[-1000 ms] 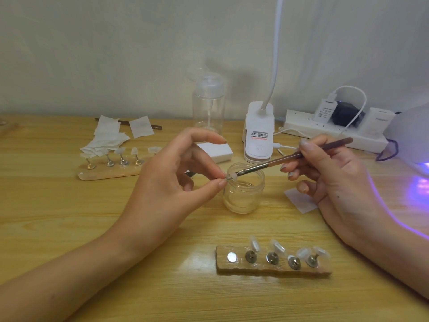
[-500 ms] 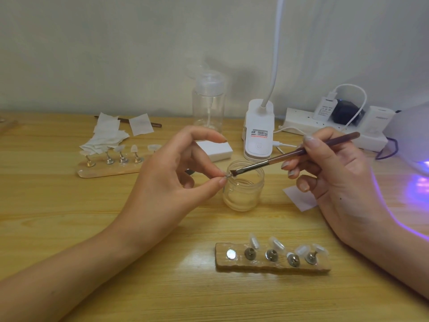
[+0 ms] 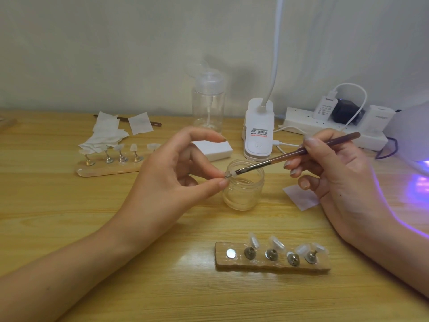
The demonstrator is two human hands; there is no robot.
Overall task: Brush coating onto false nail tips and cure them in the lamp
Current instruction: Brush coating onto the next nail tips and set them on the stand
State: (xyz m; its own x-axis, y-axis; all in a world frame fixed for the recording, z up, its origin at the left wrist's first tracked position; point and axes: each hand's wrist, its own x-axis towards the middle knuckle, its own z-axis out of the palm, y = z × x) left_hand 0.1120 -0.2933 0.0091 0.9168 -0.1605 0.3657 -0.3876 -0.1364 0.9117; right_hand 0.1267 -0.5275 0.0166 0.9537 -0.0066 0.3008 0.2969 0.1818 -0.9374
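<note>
My left hand point(image 3: 171, 175) pinches a small nail tip on its holder point(image 3: 229, 175) between thumb and fingertips, just over the rim of a small glass jar point(image 3: 243, 189). My right hand point(image 3: 336, 175) grips a brown brush point(image 3: 301, 152) like a pen, and its bristles touch the nail tip. In front lies a wooden stand point(image 3: 271, 263) with several nail tips on metal holders and one bare magnet at its left end. A second wooden stand point(image 3: 109, 168) with several tips sits at the back left. The white curing lamp point(image 3: 411, 133) glows purple at the right edge.
A clear pump bottle point(image 3: 209, 105), a white clip lamp base point(image 3: 257, 133), a white block point(image 3: 213, 149) and a power strip point(image 3: 329, 129) with plugs line the back. Crumpled wipes point(image 3: 106, 135) and another brush lie back left. A paper square point(image 3: 299, 196) lies beside the jar.
The brush has shifted slightly along the nail tip, with my right hand lifting a little. My left hand keeps its pinch in the same place.
</note>
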